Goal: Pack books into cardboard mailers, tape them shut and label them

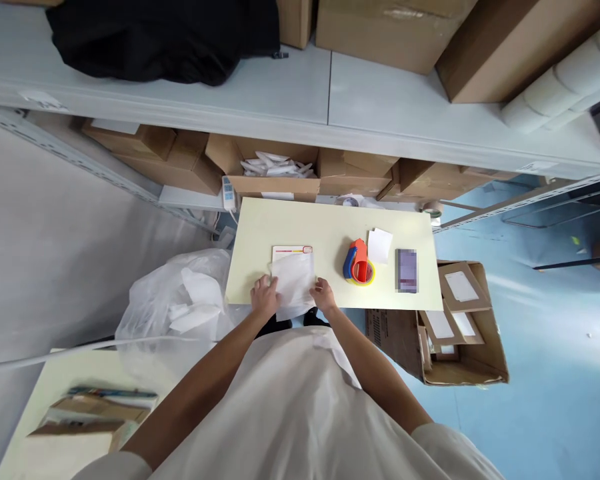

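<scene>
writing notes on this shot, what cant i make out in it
All in the head view:
Flat white item: mostly covered by the translucent sheet; inside or beneath it, unclear.
White label on the brown carton at right: print too small.
Purple rectangle: pixelated, details lost.
Black cloth: cut off by the top edge.

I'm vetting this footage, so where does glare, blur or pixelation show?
Head view: glare streaks the blue floor; head view: lower-left cardboard looks blurred; head view: a purple rectangle is pixelated, while the left hand and right hand look fairly clear.
</scene>
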Tool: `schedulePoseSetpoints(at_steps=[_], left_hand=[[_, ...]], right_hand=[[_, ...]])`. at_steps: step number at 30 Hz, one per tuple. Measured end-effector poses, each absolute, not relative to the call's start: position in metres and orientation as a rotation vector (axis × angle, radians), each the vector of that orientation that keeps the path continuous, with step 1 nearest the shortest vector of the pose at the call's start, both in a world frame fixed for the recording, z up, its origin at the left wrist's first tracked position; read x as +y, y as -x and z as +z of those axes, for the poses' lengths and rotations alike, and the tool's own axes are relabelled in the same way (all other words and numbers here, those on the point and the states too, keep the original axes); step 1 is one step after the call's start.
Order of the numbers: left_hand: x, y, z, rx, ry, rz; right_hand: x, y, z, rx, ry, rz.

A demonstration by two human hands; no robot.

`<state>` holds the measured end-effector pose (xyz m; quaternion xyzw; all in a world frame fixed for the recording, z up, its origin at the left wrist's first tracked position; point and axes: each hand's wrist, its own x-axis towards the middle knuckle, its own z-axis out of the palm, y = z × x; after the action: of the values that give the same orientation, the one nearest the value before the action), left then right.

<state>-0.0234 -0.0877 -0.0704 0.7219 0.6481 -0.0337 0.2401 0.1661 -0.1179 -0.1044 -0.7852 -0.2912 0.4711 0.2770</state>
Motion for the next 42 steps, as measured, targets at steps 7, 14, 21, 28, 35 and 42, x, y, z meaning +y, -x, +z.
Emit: schedulePoseSetpoints(at_steps=[7, 14, 21, 28, 35, 42], left_hand=[[-0.071, 0.023, -0.077, 1.785, -1.879, -0.141], [-0.067, 0.023, -0.086, 1.755, -1.828, -0.119], [-0.058, 0.021, -0.091, 1.811, -1.689, -0.024], [-0.05, 0.021, -0.098, 1.783, -1.463, 0.143], [-0.054, 0.03, -0.099, 1.82, -1.154, 0.335], [-0.067, 0.018, -0.1, 1.736, -0.96, 0.503]], right_hand=[[-0.112, -0.16, -0.1, -0.748, 2.11, 1.31], [-0.109, -0.162, -0.102, -0.749, 2.106, 1.347], [-0.11, -0.161, -0.108, -0.758, 2.096, 1.344], [-0.108, -0.162, -0.115, -0.687, 2.069, 1.371], [-0.104, -0.16, -0.116, -0.537, 1.889, 1.493], [-0.109, -0.173, -0.098, -0.465, 1.716, 1.521]])
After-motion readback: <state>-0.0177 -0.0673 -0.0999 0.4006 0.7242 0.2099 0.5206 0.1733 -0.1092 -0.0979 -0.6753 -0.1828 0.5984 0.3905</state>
